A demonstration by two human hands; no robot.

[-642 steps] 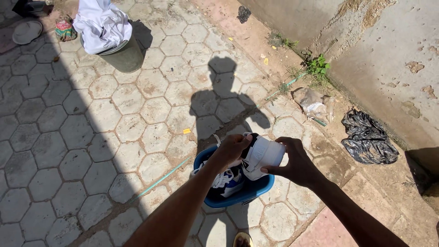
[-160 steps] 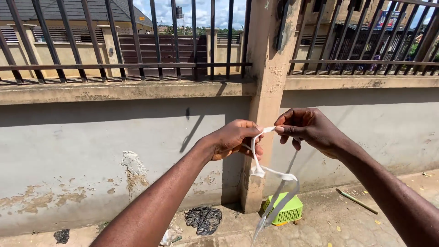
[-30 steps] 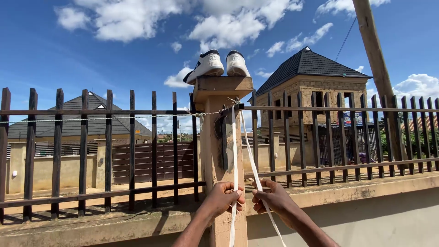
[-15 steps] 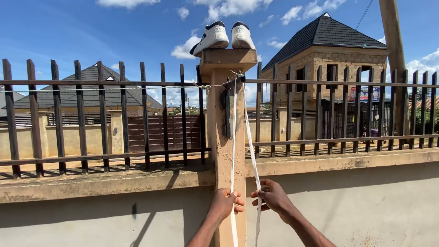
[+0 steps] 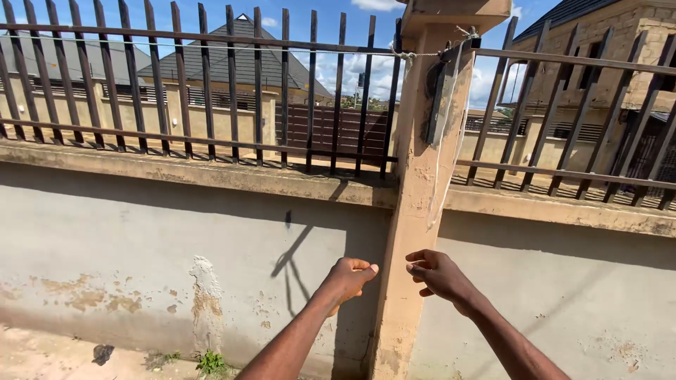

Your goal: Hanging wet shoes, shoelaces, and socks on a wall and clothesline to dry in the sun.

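Your left hand (image 5: 350, 276) is out in front of the concrete post (image 5: 415, 225), fingers curled in loosely, thumb tip resting near the forefinger, nothing in it. Your right hand (image 5: 436, 272) is just beside it, on the other side of the post's front edge, fingers half curled and slack, also holding nothing. The two hands are near each other but apart, both in the post's shadow side, low against the wall (image 5: 176, 253).

The white laces (image 5: 442, 141) hang above your hands, down the post's front right edge. They're tied up at the top by the dark rail (image 5: 563, 60) where it meets the post, and drop as thin pale strips. The lower ends stop above your right hand, not touching it. Hard to tell exactly how many strands, they're thin and washed out in the sun.

A thin cord (image 5: 211, 48) runs along the left fence bars (image 5: 232, 84) to a knot at the post top. The post cap (image 5: 458, 10) is cut off by the frame edge. Stained patches on the wall at lower left, a small weed (image 5: 210, 362) at its foot, a dark scrap (image 5: 102, 353) on the ground. Roofed houses (image 5: 239, 60) beyond the fence.
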